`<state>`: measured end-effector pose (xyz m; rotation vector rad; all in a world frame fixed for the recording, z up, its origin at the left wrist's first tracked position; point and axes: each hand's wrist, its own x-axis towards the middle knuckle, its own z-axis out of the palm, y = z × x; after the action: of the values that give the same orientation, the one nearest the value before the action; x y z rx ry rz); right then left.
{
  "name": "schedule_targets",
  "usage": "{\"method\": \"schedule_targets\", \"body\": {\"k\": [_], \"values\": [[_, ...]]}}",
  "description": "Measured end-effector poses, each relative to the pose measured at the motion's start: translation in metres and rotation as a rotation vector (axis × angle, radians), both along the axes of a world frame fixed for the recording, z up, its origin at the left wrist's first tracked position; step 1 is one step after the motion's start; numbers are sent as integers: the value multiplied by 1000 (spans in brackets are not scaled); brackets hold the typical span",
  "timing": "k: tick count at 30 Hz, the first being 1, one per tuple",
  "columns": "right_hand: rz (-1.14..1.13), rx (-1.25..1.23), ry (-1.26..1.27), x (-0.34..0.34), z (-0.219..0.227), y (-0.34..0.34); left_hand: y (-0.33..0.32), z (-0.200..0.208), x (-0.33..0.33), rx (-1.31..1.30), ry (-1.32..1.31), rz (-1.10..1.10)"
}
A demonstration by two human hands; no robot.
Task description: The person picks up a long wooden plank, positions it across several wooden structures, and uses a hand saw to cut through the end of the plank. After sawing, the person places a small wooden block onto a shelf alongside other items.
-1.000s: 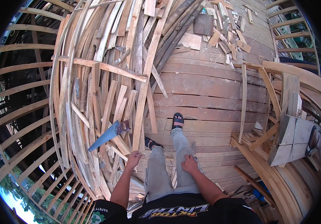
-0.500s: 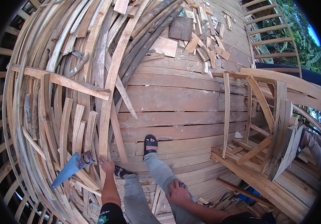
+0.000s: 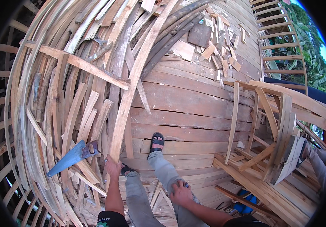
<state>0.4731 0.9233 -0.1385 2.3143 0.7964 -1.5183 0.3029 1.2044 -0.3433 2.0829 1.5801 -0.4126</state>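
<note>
One long plank point(image 3: 132, 94) in left hand point(image 3: 113, 166) grip, steeply upright, top tilted right; right hand point(image 3: 180, 193) flat on knee.

The long plank point(image 3: 132, 87) is pale tan with darker brown streaks. The saw point(image 3: 72, 157) has a blue blade and a brown wooden handle. The floor point(image 3: 193, 106) of wide boards is reddish brown, weathered grey in patches. The trousers point(image 3: 163, 174) are grey, and the sandal point(image 3: 156, 142) is black. The scraps point(image 3: 219, 41) at the floor's far edge are light yellow-brown; one square piece point(image 3: 199, 34) is dark grey-brown.
</note>
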Motion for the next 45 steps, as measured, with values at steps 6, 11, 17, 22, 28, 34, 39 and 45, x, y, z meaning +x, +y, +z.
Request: {"method": "schedule_targets", "body": {"k": [6,11,17,22,28,34,39,45], "values": [[-6,-61,38,-3,12,16,-16,139,25,-233,-207,-12],[-24,-88,82,-5,18,18,-33,211,18,-661,-494,79],[-108,53,108,0,36,16,-11,310,35,-1469,-559,433],[-259,260,223,12,35,14,-6,386,57,-1835,-716,548],[-341,410,115,22,57,12,2,444,73,-1997,-824,513],[-429,521,20,28,88,25,10,473,75,-2016,-924,433],[-672,656,-47,11,129,44,23,486,72,-1680,-699,240],[-1099,699,346,-55,177,75,39,460,69,-993,-437,-186]]}}
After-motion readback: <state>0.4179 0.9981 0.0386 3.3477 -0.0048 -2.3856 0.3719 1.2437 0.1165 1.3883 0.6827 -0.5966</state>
